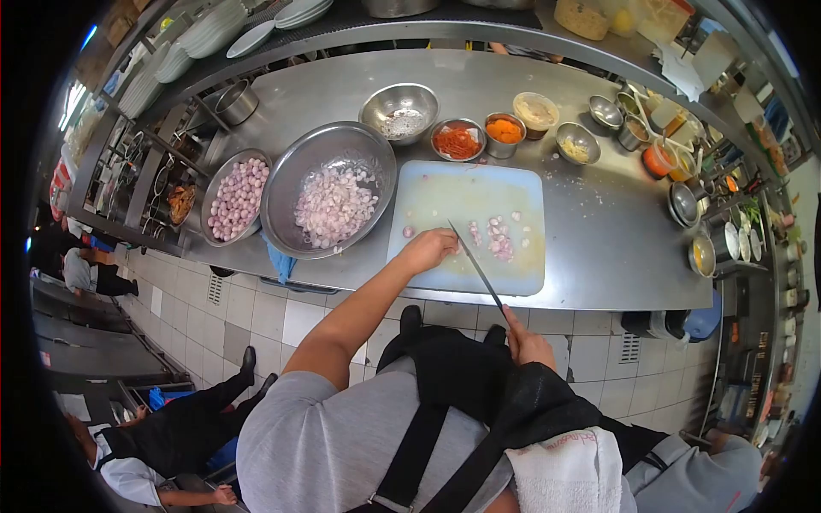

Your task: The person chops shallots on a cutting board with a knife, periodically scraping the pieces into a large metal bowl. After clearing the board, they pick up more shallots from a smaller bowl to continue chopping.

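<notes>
My right hand (530,344) is closed round the handle of a long knife (481,271), whose blade reaches over the white cutting board (419,188). Beside the blade tip, my left hand (430,250) is on the board with its fingers curled together; what they hold, if anything, is hidden. Sliced shallots (499,239) lie to the right of the blade, and one small shallot (408,232) sits left of my left hand. A big steel bowl (278,188) of sliced shallots stands left of the board, and a smaller bowl of whole peeled shallots (237,199) beyond it.
Behind the board are a steel bowl (399,98), a bowl of red strips (457,141) and a tin of orange food (505,131). Small bowls and containers line the right side. A blue cloth (280,261) hangs at the front edge. Other people (171,436) are at lower left and lower right.
</notes>
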### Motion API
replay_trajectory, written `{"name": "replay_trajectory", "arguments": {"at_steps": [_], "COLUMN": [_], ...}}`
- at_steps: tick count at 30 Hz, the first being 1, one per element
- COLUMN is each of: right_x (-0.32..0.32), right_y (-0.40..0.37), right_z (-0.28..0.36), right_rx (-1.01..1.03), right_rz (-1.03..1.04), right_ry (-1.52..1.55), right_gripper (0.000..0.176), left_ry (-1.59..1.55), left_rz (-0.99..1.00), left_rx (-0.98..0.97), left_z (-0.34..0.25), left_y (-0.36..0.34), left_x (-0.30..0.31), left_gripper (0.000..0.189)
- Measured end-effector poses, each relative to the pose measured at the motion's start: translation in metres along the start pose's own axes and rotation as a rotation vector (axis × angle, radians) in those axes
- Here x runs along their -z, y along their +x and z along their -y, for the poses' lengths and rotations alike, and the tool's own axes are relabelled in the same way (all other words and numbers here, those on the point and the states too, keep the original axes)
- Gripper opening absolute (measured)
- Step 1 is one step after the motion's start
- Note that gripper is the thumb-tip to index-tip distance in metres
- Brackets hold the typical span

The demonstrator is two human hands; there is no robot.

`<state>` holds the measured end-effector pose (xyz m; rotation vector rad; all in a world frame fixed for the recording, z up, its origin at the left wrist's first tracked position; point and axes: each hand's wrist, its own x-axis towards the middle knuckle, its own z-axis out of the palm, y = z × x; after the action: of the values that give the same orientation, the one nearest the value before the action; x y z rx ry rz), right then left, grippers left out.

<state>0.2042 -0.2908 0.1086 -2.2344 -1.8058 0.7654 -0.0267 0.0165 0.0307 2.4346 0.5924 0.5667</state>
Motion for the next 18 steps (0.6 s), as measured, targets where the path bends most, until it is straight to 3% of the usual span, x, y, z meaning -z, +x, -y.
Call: {"name": "replay_trajectory", "arguments": {"at_steps": [2,16,18], "right_x": [-0.016,-0.021,-0.018], "right_y": [0.008,0.013,0.015], "right_z": [-0.012,-0.006,-0.009], "right_rx": [0.011,0.063,0.042], "right_rz": [0.001,-0.060,0.024], "right_ry": [0.020,0.066,0.030], "right_gripper": [0.065,0.066,0.066], "left_ry": [0.018,0.022,0.000], "left_rz": [0.059,-0.057,-0.064], "left_rx": [-0.007,0.009,0.012], "left_z": [0.003,-0.002,-0.001], "left_y": [0.000,-0.008,-0.008], "left_x": [0.003,-0.005,-0.008], "left_gripper": [0.010,0.009,0.010]}}
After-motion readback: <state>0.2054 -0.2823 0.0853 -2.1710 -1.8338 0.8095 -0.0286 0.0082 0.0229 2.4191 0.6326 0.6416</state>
